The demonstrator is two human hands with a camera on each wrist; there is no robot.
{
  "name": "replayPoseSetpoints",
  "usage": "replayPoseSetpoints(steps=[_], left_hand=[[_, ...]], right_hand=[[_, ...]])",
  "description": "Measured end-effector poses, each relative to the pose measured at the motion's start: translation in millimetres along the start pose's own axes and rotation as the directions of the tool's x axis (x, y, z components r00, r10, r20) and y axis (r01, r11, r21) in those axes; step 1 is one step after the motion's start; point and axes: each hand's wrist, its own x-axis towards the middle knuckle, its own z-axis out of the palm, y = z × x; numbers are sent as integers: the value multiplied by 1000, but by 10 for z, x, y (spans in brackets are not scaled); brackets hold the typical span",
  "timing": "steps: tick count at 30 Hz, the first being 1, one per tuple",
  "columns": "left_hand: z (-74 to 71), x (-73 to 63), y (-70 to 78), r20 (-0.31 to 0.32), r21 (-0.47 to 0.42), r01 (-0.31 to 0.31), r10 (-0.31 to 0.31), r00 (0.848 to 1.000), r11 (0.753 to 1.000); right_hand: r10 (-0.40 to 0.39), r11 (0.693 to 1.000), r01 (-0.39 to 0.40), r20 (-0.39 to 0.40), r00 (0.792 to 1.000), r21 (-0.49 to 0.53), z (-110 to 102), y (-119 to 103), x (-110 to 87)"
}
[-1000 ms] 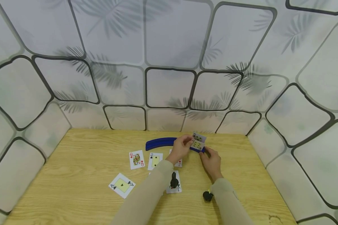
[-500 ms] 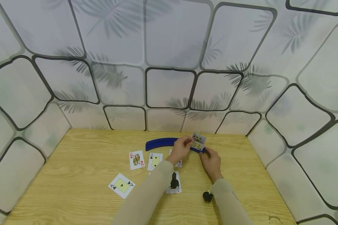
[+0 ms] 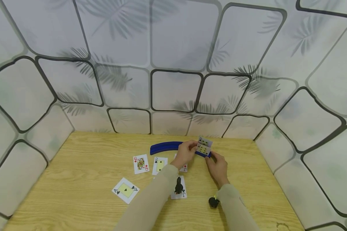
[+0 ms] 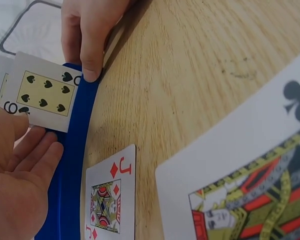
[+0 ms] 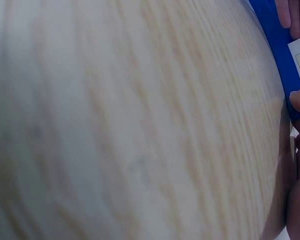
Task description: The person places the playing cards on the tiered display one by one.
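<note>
Head view: my left grip (image 3: 185,153) pinches the spade six (image 3: 203,149); at its four o'clock, my right grip (image 3: 217,166) clasps the blue rack (image 3: 166,146).

Card holder (image 3: 165,147), on table (image 3: 75,179). Six of spades (image 3: 203,149), at holder's right end; second card (image 3: 206,141), behind it. Queen of diamonds (image 3: 141,164), left of two (image 3: 160,165), before holder.

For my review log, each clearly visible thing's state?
Six of spades: on edge, pinched
Card behind: on edge, partly covered
Blue holder: held
Left grip: pinching the six
Right grip: holding the holder
Queen of diamonds: face up
Ace of clubs: face up
Jack of diamonds: face up
Jack of clubs: face up
Black two: face up
</note>
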Motion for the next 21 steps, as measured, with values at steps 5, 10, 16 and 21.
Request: replayPoseSetpoints(steps=[5, 10, 16, 21], left_hand=[[-36, -16, -11, -4, 10, 2, -2, 1000, 1000], [-98, -40, -17, 2, 8, 7, -7, 1000, 1000], [-247, -77, -13, -32, -9, -8, 8, 999, 1000], [-422, -127, -18, -68, -1, -9, 9, 998, 1000]], right_hand=[[-1, 1000, 1, -9, 1000, -1, -4, -6, -2], [-10, 1000, 10, -28, 1000, -17, -3, 7, -6], [-12, 1000, 12, -19, 1000, -7, 6, 9, -6], [-16, 1000, 16, -19, 1000, -1, 4, 6, -17]])
